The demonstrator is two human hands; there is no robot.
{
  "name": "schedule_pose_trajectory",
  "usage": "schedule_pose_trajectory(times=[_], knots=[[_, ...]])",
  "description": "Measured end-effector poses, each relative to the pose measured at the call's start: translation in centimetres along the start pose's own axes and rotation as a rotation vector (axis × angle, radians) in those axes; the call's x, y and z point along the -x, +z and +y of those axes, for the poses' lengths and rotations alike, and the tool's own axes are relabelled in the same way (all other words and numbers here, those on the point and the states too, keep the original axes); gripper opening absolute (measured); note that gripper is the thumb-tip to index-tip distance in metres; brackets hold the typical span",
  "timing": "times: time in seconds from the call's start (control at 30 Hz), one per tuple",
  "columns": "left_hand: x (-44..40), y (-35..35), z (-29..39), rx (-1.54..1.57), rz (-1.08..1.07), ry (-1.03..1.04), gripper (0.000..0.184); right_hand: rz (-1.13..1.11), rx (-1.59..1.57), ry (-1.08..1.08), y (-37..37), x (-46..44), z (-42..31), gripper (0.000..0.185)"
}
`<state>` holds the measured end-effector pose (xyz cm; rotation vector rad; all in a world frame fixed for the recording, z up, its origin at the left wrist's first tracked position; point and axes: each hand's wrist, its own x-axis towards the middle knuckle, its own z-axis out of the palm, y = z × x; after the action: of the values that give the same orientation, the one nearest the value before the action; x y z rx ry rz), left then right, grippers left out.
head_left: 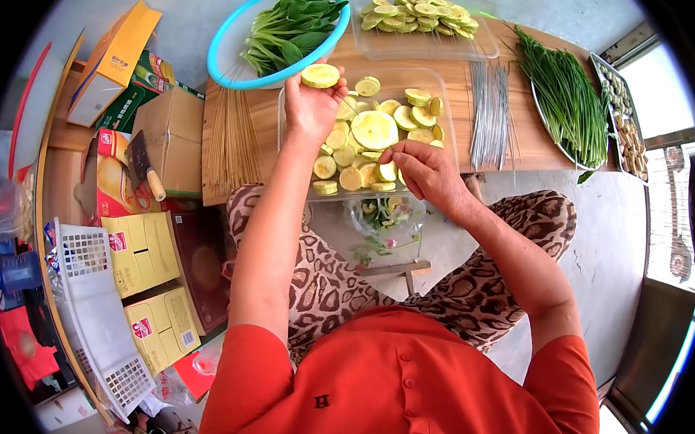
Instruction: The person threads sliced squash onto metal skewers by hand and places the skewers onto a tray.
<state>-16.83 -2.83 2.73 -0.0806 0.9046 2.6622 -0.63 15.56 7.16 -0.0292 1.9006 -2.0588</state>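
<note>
My left hand is closed around a round zucchini slice, held above the near side of the blue-rimmed basin. My right hand has thumb and forefinger pinched together over the front right of a clear plastic tray. Whatever is in that pinch is too small to make out; a thin line, perhaps a skewer, runs faintly between the hands. Loose zucchini slices lie scattered in the tray beneath both hands. One larger pale slice shows between them; I cannot tell whether it is lying or held.
Bamboo skewers lie left of the tray, metal skewers right. Behind are a basin of leafy greens and a tray of skewered slices. Chives sit at right. A cleaver rests by boxes.
</note>
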Motion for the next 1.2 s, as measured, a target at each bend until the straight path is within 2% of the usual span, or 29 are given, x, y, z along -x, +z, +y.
schedule_pose_trajectory(times=[0.3,0.53,0.63,1.2], knots=[[-0.1,0.1,-0.4,0.055,-0.067,-0.036,0.044,0.033,-0.003,-0.001,0.9,-0.5,-0.5,0.024],[0.0,0.6,0.0,0.072,-0.031,-0.034,0.045,0.042,-0.004,0.008,1.4,-1.2,-0.8,0.023],[0.1,0.8,0.1,0.095,0.007,-0.024,0.039,0.042,0.007,0.006,1.5,-1.4,-0.8,0.024],[0.0,0.4,0.4,0.069,-0.011,0.037,0.045,0.037,0.003,0.009,1.8,-1.9,-0.8,0.023]])
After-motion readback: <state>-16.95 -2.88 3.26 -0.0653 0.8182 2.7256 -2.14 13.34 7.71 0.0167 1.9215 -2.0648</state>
